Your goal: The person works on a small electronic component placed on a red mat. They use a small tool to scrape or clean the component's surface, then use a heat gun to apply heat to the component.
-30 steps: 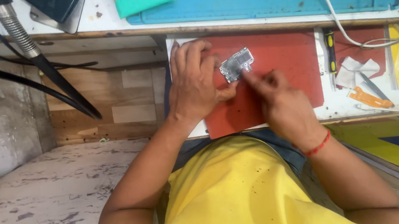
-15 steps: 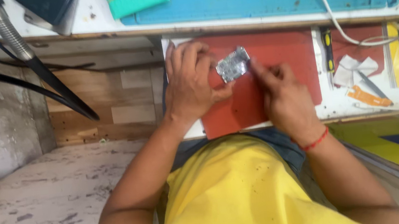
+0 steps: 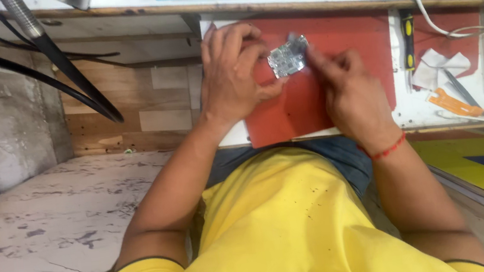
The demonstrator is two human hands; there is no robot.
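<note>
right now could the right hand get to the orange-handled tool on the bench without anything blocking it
Probably yes. The right hand rests on the red mat by the small circuit board; the orange-handled tool lies to its right in the open, with only bare bench surface between them.

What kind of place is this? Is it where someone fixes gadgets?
Probably a small electronics repair bench. The left hand holds a little circuit board over a red work mat, and an orange-handled tool lies nearby.
</note>
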